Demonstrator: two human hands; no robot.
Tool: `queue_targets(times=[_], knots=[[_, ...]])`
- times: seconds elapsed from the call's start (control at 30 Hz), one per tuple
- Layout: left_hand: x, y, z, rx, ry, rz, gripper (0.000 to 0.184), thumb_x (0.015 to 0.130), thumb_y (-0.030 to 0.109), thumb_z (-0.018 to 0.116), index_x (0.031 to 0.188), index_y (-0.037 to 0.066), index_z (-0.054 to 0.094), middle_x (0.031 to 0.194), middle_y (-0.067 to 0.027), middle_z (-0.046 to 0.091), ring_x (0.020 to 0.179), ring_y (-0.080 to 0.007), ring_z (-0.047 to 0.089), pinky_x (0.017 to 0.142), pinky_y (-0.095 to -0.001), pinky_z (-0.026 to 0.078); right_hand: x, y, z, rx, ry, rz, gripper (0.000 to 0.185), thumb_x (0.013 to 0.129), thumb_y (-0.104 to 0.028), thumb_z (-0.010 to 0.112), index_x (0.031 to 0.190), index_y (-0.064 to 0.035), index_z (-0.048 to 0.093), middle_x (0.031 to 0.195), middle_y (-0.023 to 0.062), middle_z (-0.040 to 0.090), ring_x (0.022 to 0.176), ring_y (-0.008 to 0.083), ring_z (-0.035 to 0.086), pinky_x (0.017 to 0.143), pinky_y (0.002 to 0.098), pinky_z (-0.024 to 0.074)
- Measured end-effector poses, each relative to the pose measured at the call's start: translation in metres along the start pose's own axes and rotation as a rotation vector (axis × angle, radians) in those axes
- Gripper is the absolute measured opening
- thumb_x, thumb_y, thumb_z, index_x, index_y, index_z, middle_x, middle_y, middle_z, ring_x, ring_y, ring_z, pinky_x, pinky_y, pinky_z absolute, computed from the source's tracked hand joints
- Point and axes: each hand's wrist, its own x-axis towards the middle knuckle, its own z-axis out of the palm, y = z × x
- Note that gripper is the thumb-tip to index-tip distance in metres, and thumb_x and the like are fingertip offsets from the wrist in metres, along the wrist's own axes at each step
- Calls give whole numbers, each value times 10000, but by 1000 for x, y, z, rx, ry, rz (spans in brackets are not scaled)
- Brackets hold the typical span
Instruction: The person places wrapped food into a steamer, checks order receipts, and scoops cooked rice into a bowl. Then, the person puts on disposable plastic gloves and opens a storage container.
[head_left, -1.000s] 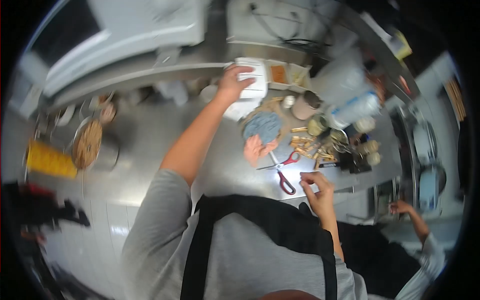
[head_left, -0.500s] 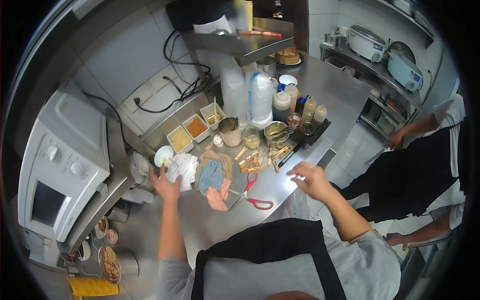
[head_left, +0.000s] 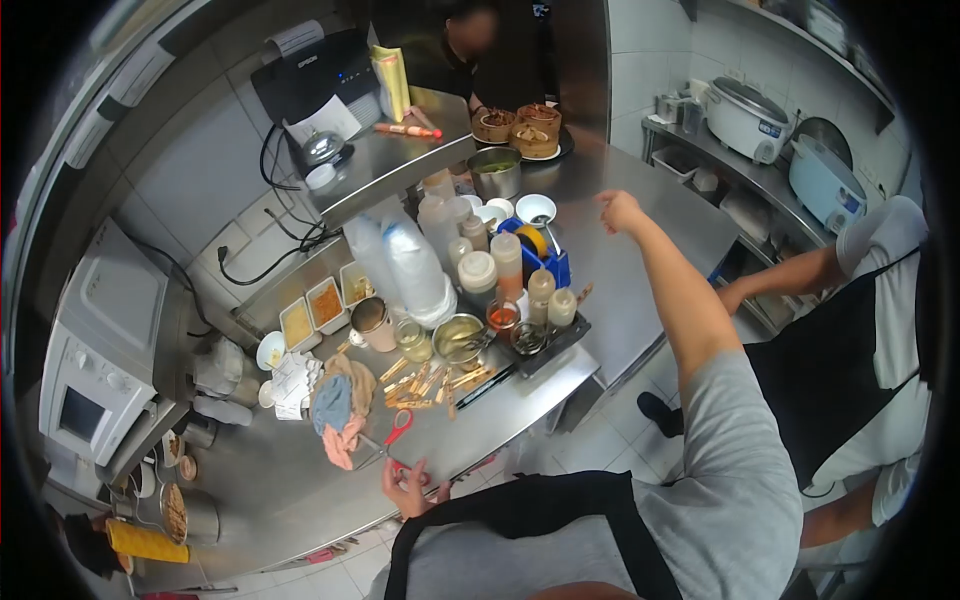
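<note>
My left hand (head_left: 408,490) is low over the counter's front edge, fingers apart, by the lower red handle of the scissors (head_left: 398,428). Whether it touches that handle I cannot tell. My right hand (head_left: 622,212) reaches over the far part of the steel counter, holding nothing visible, with a finger stretched toward the left. Nearest to it are a white bowl (head_left: 535,210) with a spoon in it and a blue tape dispenser (head_left: 550,265). Beyond stand round bamboo steamers (head_left: 537,132) and a steel pot (head_left: 496,175). Left of the scissors lie crumpled cloths (head_left: 333,403) and white paper slips (head_left: 292,382).
Sauce bottles (head_left: 506,262), plastic-wrapped stacks (head_left: 412,270), food tubs (head_left: 325,304) and wooden clothespins (head_left: 432,382) crowd the counter. A printer (head_left: 315,85) sits on the shelf above. One person in a black apron (head_left: 825,370) stands close on the right; another is behind the steamers.
My right hand has stretched forward over the far counter. My left hand has left the paper slips and come back near the scissors. The view has shifted, showing more steamers and a person behind them.
</note>
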Motion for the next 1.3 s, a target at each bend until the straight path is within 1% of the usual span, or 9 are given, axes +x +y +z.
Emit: queue_targets(times=[0.2,0.33,0.43,0.63,0.73,0.83,0.97,1.1,1.3], knots=[[-6,46,21,101,53,-171,568,526,59,753,1075,143,630,1375,-204,284,1243,-369,338,950,-416,343,135,27,18,-64,-142,149,500,779,-67,577,1265,-159,506,877,146,658,781,244,648,644,396,542],[-5,51,30,194,104,-198,558,513,70,759,1050,165,643,1388,-162,276,1262,-371,315,961,-427,352,170,31,23,-645,164,-302,379,765,-155,598,1142,-116,600,918,131,678,827,273,660,714,362,528],[5,38,53,249,117,-146,546,512,81,766,1038,164,648,1369,-167,288,1282,-387,286,961,-455,359,190,17,10,-795,-59,-106,224,744,-190,623,933,-87,686,827,106,685,801,253,663,714,311,521],[52,63,97,145,12,-164,561,557,52,756,1092,136,608,1357,-212,275,1273,-401,296,955,-463,369,218,10,5,-441,252,-76,132,711,-114,630,820,-85,698,775,90,683,725,219,668,679,318,525],[63,71,123,89,-4,-248,600,596,45,743,1162,118,556,1364,-227,251,1263,-403,304,957,-450,370,266,37,6,-875,-93,-320,97,764,-125,627,827,-72,679,762,85,668,707,222,658,649,335,535],[62,78,149,95,16,-306,621,622,71,722,1207,104,514,1374,-230,236,1250,-399,319,981,-453,346,321,62,25,-26,-143,131,178,821,-167,617,965,-65,639,818,107,635,711,269,634,631,358,545],[60,91,176,243,78,-441,555,731,120,650,1247,42,462,1378,-235,222,1250,-396,305,1031,-452,270,363,77,43,525,64,217,361,838,-236,600,1076,35,578,1077,203,584,754,318,624,590,426,543],[67,94,192,457,230,-617,470,823,124,569,1250,-19,433,1387,-236,202,1270,-386,257,1050,-461,228,439,144,39,461,132,288,599,830,-401,612,1259,-14,451,1251,192,468,1055,369,484,787,500,462],[73,93,205,635,189,-659,475,838,163,562,1275,26,435,1398,-221,208,1253,-380,269,1033,-447,246,461,189,7,604,58,391,684,797,-467,622,1315,-66,424,1319,264,381,1120,366,451,829,480,432]])
